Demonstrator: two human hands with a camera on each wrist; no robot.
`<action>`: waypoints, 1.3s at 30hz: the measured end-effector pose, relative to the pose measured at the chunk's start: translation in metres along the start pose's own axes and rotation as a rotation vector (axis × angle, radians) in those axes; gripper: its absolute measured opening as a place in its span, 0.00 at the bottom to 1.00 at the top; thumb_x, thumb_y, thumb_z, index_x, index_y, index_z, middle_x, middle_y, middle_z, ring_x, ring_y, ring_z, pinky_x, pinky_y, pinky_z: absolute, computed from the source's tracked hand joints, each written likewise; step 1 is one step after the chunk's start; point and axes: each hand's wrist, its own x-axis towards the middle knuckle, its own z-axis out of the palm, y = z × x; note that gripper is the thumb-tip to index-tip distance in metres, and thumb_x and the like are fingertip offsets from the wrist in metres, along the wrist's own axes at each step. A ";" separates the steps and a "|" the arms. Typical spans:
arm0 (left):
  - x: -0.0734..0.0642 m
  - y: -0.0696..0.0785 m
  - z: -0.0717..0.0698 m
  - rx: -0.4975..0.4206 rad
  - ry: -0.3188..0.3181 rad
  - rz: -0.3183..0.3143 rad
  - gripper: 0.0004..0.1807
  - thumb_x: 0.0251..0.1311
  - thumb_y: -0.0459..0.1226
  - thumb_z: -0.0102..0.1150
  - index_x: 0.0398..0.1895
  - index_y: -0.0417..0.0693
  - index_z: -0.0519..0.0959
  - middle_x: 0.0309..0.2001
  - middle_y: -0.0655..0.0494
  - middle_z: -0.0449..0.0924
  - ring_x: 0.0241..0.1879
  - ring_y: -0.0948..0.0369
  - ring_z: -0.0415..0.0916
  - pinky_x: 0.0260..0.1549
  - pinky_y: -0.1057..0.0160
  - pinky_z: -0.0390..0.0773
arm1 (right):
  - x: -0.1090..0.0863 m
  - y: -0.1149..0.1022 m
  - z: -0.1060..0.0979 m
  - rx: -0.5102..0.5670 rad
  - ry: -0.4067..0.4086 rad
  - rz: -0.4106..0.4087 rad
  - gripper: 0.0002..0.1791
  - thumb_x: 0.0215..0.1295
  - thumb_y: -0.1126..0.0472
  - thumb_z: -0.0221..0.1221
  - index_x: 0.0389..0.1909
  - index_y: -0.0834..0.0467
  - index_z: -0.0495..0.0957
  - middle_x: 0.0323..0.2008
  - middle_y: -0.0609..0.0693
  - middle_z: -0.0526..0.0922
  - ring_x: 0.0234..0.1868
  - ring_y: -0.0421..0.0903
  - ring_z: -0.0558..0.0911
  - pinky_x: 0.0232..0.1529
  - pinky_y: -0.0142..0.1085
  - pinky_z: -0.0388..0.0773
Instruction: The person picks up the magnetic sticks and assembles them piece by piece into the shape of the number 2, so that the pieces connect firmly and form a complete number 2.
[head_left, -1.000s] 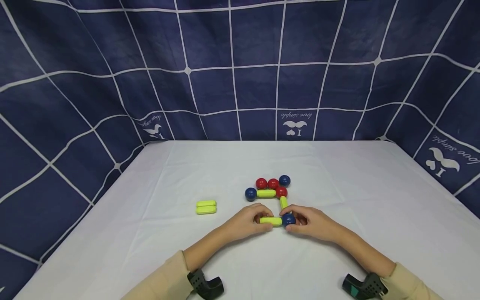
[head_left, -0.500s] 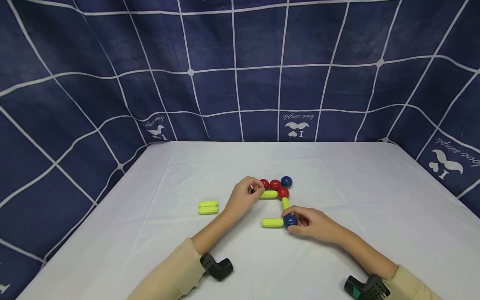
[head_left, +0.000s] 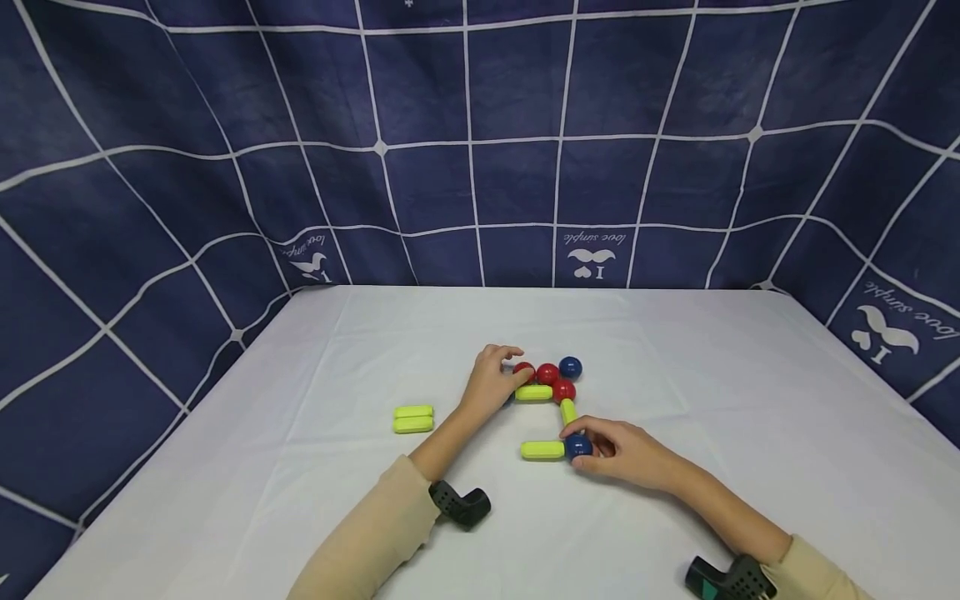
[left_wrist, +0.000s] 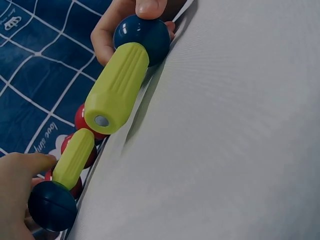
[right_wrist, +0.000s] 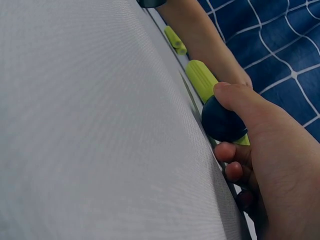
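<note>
My right hand (head_left: pixel 626 452) pinches a blue magnetic ball (head_left: pixel 578 447) between thumb and fingers. From that ball a yellow-green magnetic stick (head_left: pixel 542 450) points left, its far end bare. Another stick (head_left: pixel 568 412) leads back to a red ball (head_left: pixel 564 390), where a third stick (head_left: pixel 533 392) runs left to a second blue ball (left_wrist: pixel 52 206), mostly covered by my left hand in the head view. Over the leftmost loose red ball (head_left: pixel 528 367) reaches my left hand (head_left: pixel 489 383), thumb by the ball and index finger stretched past it with a gap.
Another red ball (head_left: pixel 547 373) and a blue ball (head_left: pixel 571 367) sit behind the joined pieces. Two yellow-green sticks (head_left: pixel 413 419) lie side by side at the left on the white tablecloth (head_left: pixel 337 500). A dark blue checked curtain (head_left: pixel 517 183) surrounds the table.
My left hand has let go of the front stick and moved away from me, to the leftmost loose red ball. My right hand has kept its hold on the blue ball.
</note>
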 end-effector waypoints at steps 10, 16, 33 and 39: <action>-0.003 -0.008 0.002 0.014 -0.043 -0.029 0.21 0.54 0.45 0.59 0.44 0.39 0.78 0.41 0.46 0.75 0.39 0.57 0.68 0.38 0.61 0.69 | 0.000 0.002 0.000 0.009 0.003 -0.003 0.17 0.57 0.45 0.58 0.47 0.40 0.73 0.25 0.41 0.68 0.24 0.35 0.67 0.24 0.27 0.64; -0.004 -0.010 0.002 -0.026 -0.018 -0.080 0.22 0.54 0.47 0.60 0.44 0.40 0.77 0.40 0.48 0.76 0.38 0.58 0.70 0.39 0.61 0.72 | 0.000 -0.001 0.000 0.019 -0.005 -0.002 0.17 0.57 0.45 0.59 0.48 0.41 0.73 0.25 0.42 0.68 0.24 0.35 0.67 0.24 0.27 0.64; -0.022 0.010 -0.014 -0.201 0.097 0.047 0.22 0.53 0.45 0.62 0.49 0.46 0.74 0.43 0.53 0.78 0.45 0.55 0.73 0.46 0.56 0.73 | -0.001 0.001 0.001 0.015 -0.002 0.006 0.18 0.57 0.45 0.58 0.49 0.41 0.72 0.27 0.42 0.68 0.26 0.36 0.67 0.25 0.27 0.64; -0.048 0.011 -0.029 -0.176 0.075 0.090 0.21 0.53 0.43 0.62 0.50 0.47 0.74 0.42 0.54 0.77 0.42 0.57 0.73 0.43 0.56 0.74 | -0.001 -0.001 0.001 0.022 -0.005 0.019 0.17 0.57 0.45 0.58 0.48 0.41 0.73 0.27 0.43 0.69 0.26 0.36 0.67 0.25 0.27 0.64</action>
